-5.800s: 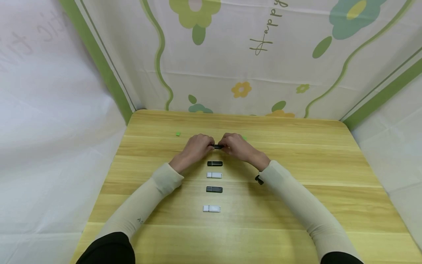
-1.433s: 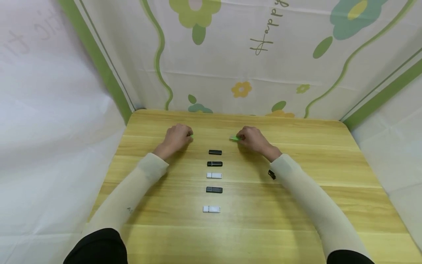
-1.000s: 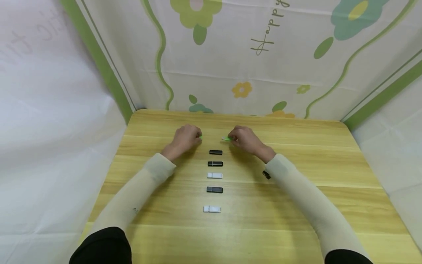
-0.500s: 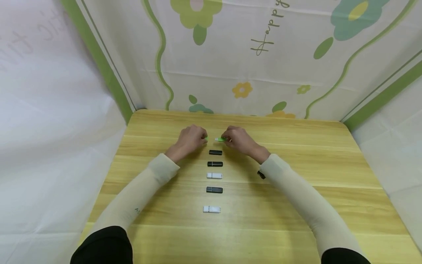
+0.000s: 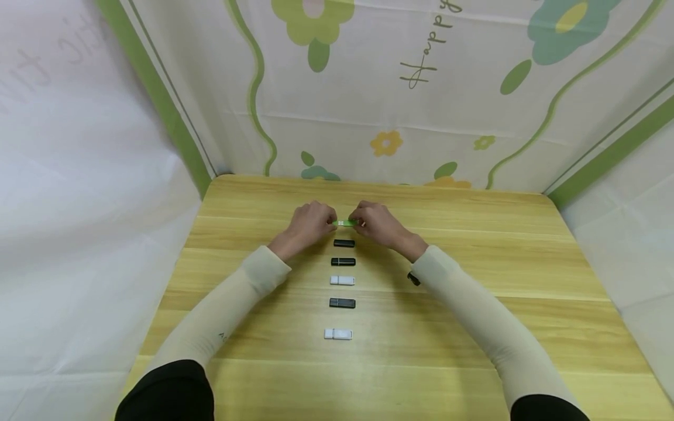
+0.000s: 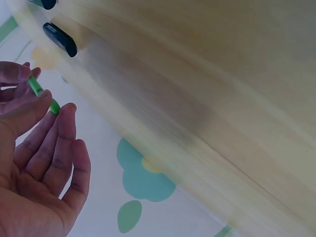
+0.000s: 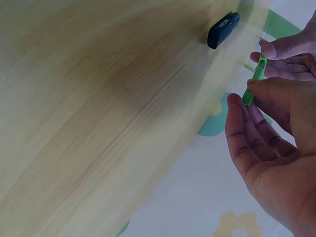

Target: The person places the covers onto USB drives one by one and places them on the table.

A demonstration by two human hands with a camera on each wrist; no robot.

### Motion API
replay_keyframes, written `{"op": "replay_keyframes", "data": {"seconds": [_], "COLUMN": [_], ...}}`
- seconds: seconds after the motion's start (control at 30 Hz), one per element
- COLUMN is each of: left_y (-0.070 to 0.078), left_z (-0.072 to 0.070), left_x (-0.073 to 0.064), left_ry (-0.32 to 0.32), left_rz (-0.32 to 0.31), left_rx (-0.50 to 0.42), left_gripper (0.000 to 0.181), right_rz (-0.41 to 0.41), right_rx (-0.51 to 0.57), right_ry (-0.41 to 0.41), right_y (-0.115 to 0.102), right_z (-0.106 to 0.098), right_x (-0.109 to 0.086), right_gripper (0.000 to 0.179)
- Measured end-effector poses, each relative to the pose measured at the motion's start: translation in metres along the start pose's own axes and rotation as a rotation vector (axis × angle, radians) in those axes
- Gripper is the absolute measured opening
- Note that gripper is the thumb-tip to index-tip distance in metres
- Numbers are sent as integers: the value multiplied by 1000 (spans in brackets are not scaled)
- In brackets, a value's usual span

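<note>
Both hands meet near the table's far edge over a small green USB stick (image 5: 347, 223). My right hand (image 5: 378, 225) pinches its body between thumb and fingers, also in the right wrist view, where the green stick (image 7: 256, 79) spans both hands. My left hand (image 5: 312, 222) pinches a green cap (image 6: 55, 106) at the other end. The pale metal plug shows between the green parts; how far it sits in the cap cannot be told. Just nearer lies a capped black USB stick (image 5: 344, 243), touched by neither hand.
Below it, one column holds a glossy black stick (image 5: 343, 262), a white stick (image 5: 342, 280), a dark stick (image 5: 342, 303) and another white stick (image 5: 338, 334). They lie crosswise on the wooden table (image 5: 526, 251). A floral cloth (image 5: 337, 105) hangs behind the far edge.
The black stick earlier between both hands now lies at the column's far end. The hands took the green stick and cap, then moved inward until the two parts met.
</note>
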State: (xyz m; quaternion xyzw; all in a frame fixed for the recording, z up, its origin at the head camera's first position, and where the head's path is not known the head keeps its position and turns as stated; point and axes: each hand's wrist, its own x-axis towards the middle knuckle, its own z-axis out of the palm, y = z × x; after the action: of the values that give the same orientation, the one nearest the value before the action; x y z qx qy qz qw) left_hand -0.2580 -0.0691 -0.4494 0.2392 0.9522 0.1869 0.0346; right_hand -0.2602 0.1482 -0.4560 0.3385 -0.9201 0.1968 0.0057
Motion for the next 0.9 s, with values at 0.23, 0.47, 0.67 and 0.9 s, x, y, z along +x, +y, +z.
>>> {"op": "replay_keyframes", "data": {"seconds": [0.23,0.47,0.67,0.9], "left_y": [1,3,5,6], "left_z": [2,4,4,5], "left_x": [2,1,1,0], "left_ry": [10,5,26,52], "left_rz": [14,31,53,66], "left_rx": [4,17,17,11], "left_gripper": [9,10,10,11], "right_rz": [-2,-10,-18,-36], "right_rx": [1,20,46,70], "right_ry": [-4,-8,-12,-6], "right_y": [-1,-1,-1,-1], "right_z": [0,2,1,1], "right_x": [0,0,0,1], "right_gripper": [15,16,15,15]}}
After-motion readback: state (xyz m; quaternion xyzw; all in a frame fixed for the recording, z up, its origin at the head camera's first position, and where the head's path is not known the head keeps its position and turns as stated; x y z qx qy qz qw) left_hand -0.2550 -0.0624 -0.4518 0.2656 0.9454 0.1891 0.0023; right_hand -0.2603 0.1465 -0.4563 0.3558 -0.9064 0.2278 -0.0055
